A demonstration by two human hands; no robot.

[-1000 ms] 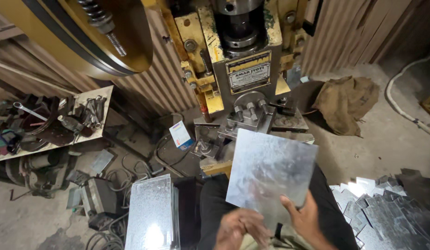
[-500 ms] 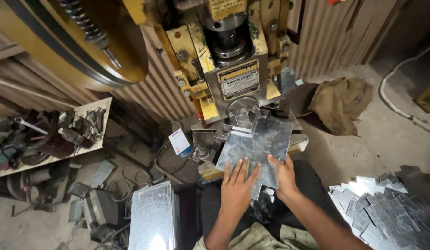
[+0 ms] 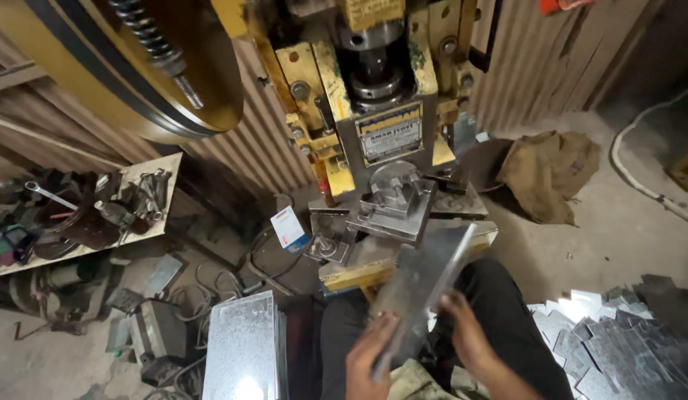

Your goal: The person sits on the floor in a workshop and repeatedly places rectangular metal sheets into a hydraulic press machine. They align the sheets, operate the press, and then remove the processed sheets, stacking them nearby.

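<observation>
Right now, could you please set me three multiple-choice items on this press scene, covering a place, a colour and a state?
1. Where is the stack of metal sheets?
A. left of the person's knees
B. on the tool shelf
C. on the sack

2. What colour is the press frame?
A. blue
B. yellow
C. white

3. How is the metal sheet held?
A. flat on the floor
B. rolled up
C. tilted, in both hands

Answers: 1 A, it stands on the floor at lower left. 2 B, its paint is yellow. 3 C, left hand and right hand grip it slanted.
</observation>
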